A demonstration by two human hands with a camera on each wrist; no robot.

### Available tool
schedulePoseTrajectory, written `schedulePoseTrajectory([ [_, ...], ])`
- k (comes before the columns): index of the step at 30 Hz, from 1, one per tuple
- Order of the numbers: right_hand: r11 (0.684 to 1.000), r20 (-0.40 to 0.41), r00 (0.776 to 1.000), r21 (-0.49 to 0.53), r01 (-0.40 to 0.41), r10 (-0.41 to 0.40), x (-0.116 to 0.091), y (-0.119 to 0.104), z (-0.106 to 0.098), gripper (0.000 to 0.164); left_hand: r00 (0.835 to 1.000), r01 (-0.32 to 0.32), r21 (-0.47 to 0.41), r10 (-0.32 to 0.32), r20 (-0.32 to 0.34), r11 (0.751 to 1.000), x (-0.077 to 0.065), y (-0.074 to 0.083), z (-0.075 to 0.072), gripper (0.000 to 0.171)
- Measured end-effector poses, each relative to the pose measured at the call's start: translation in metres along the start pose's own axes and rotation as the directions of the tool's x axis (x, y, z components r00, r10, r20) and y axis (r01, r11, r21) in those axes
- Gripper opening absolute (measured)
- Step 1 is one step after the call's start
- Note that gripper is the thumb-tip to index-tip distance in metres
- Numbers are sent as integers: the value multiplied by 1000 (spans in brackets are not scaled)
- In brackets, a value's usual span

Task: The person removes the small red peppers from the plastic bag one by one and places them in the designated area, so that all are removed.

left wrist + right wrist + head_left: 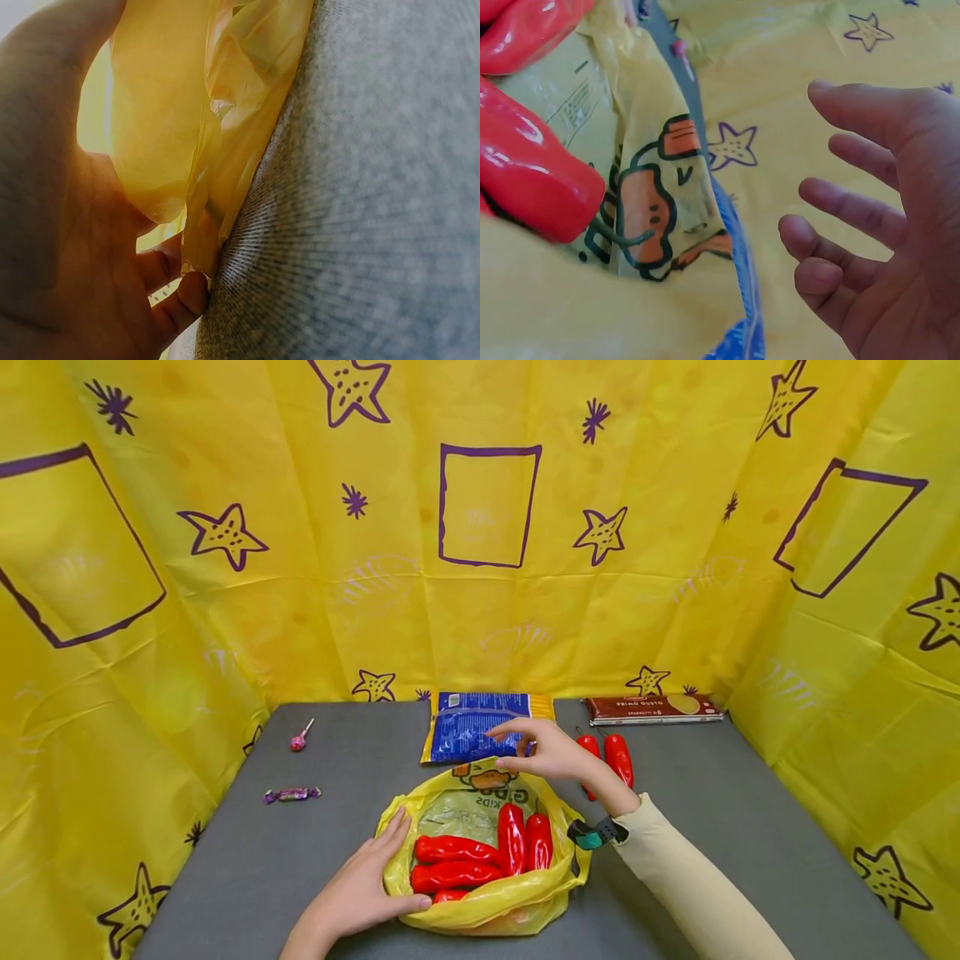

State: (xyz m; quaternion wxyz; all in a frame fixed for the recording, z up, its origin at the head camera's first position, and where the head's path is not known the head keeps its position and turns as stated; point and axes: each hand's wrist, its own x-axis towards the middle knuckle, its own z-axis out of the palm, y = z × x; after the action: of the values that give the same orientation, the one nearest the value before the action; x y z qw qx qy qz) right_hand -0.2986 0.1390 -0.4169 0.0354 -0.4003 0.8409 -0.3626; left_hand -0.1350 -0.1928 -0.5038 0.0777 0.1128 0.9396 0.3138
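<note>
A yellow plastic bag point(517, 906) stands with its mouth spread wide, and several long red peppers point(512, 839) lie in it. My left hand point(363, 881) rests against the bag's left side, fingers extended along the outside and thumb at the front rim. In the left wrist view, the fingertips point(192, 291) touch the bag low down, close to the table. Above the bag's back rim hovers my right hand point(543, 750), its fingers loosely bent and holding nothing. The right wrist view shows a gap between this hand point(877, 217) and the bag's printed wall point(649, 217).
Two more red peppers point(618, 760) lie right of the right hand. Behind the bag is a blue and yellow packet point(468, 727); a brown spaghetti pack point(652, 708) lies at the back right. A lollipop point(298, 742) and a purple wrapped candy point(292, 795) are on the left.
</note>
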Motion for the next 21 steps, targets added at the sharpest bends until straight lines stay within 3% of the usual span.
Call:
schedulePoseTrajectory([
  [10, 999, 136, 990, -10, 45, -43, 38, -13, 11, 41, 1000, 6, 1, -6, 9, 1000, 0, 2, -2, 120],
  [15, 997, 266, 961, 26, 76, -80, 57, -16, 20, 42, 1000, -9, -3, 9, -4, 1000, 1, 0, -3, 119],
  [21, 991, 355, 928, 103, 84, -115, 69, -18, 40, 41, 999, -33, -1, 33, 0, 999, -1, 1, -2, 119],
])
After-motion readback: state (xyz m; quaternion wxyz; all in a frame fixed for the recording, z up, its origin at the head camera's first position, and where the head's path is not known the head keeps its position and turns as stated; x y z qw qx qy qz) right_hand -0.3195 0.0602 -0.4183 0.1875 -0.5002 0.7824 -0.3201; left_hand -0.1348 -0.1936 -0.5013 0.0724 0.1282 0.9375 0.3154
